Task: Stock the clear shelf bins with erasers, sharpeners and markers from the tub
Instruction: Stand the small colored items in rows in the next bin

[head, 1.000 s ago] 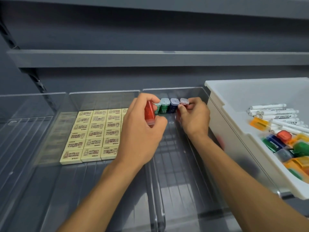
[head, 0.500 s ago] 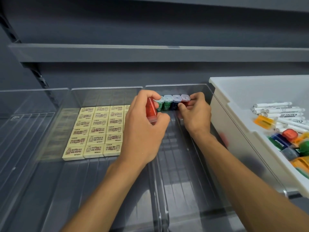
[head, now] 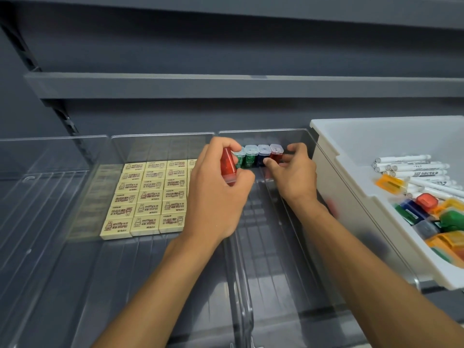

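My left hand (head: 216,199) grips a red sharpener (head: 228,165) upright, over the wall between the middle and right clear bins. A row of green, blue and red sharpeners (head: 251,154) stands against the back wall of the right bin (head: 263,132). My right hand (head: 295,178) is at the row's right end. Its thumb touches the front of the last red sharpener (head: 276,151), and its fingers are loosely curled just beside it. Rows of cream erasers (head: 148,197) lie flat in the middle bin (head: 163,133).
The white tub (head: 334,194) stands at the right, against the right bin. It holds white markers (head: 411,169) and loose coloured sharpeners (head: 426,217). Another clear bin (head: 50,139) stands at the far left. A grey shelf (head: 226,84) runs overhead.
My right hand's fingers have eased off the red sharpener at the end of the row. My left hand holds its red sharpener in the same spot.
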`<state>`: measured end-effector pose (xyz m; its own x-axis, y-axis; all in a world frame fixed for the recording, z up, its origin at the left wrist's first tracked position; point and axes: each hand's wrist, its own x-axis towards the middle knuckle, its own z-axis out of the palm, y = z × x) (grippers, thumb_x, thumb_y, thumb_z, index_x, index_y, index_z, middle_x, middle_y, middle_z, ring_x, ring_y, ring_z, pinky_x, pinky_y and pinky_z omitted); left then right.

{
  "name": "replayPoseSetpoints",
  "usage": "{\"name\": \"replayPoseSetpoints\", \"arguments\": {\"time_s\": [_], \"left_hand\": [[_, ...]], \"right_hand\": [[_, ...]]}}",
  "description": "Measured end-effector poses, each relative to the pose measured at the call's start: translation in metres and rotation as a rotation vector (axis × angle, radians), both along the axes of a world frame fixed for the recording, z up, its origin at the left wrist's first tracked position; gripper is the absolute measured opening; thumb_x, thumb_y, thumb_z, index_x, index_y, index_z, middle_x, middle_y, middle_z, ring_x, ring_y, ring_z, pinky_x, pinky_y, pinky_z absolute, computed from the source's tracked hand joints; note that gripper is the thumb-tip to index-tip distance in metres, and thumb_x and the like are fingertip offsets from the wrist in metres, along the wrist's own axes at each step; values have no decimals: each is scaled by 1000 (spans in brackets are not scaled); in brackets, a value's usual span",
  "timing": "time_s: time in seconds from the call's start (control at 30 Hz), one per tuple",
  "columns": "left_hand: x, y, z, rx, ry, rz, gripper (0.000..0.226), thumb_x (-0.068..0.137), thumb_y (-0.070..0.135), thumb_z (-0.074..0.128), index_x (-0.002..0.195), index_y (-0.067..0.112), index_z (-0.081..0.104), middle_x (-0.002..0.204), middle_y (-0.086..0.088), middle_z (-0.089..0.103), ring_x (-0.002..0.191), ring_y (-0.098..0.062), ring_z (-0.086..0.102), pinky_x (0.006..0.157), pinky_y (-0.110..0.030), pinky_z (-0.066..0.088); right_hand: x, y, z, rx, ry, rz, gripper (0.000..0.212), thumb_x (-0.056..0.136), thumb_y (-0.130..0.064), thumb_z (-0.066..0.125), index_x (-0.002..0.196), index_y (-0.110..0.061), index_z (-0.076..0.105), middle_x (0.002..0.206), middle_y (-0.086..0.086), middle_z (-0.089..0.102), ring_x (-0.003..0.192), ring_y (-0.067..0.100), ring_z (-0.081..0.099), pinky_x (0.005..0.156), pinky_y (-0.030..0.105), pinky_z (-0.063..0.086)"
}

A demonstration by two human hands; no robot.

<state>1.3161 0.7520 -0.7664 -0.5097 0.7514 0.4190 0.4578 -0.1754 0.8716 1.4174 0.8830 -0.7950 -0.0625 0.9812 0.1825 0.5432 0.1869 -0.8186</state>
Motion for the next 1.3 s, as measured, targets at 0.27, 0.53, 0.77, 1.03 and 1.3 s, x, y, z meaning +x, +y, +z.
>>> {"name": "replayPoseSetpoints", "arguments": {"time_s": [0.27, 0.53, 0.77, 1.03, 1.3], "left_hand": [[2, -4, 1, 11, -36, 3, 27, 83, 4, 60, 100, 25, 54, 89, -1, 54, 60, -4, 47, 56, -12, 38], [15, -33, 21, 81, 69, -70, 21, 87, 8, 52, 102, 23, 51, 67, 11, 47, 55, -5, 42, 52, -13, 33], [19, -81, 29, -45, -123, -360, 24, 85, 7, 56, 100, 19, 41, 65, 6, 46, 57, -5, 41, 53, -21, 38], [1, -104, 26, -127, -142, -326, 24, 77, 20, 57, 80, 20, 33, 69, 2, 37, 61, -11, 31, 55, -30, 31], [-2, -106, 26, -67, -155, -365, 29, 84, -3, 71, 103, 18, 68, 106, -8, 64, 94, -14, 70, 84, -30, 57]], "right_hand": [[12, -46, 12, -9, 9, 103, 18, 94, -31, 59, 100, -16, 50, 89, -7, 60, 90, 18, 60, 77, 30, 44], [40, -121, 67, -20, 304, 575, 17, 97, -17, 54, 81, -14, 60, 68, 0, 65, 61, 8, 60, 58, 19, 47], [43, -155, 65, -15, 422, 680, 7, 97, -14, 57, 94, -8, 57, 60, 7, 57, 58, 13, 55, 59, 37, 49], [37, -165, 55, 95, 229, 780, 20, 97, -20, 57, 115, -23, 65, 71, -4, 60, 65, 25, 56, 65, 48, 51], [40, -153, 54, 1, 236, 775, 16, 99, -30, 51, 111, -23, 60, 71, -6, 60, 64, 13, 59, 65, 31, 49]]}}
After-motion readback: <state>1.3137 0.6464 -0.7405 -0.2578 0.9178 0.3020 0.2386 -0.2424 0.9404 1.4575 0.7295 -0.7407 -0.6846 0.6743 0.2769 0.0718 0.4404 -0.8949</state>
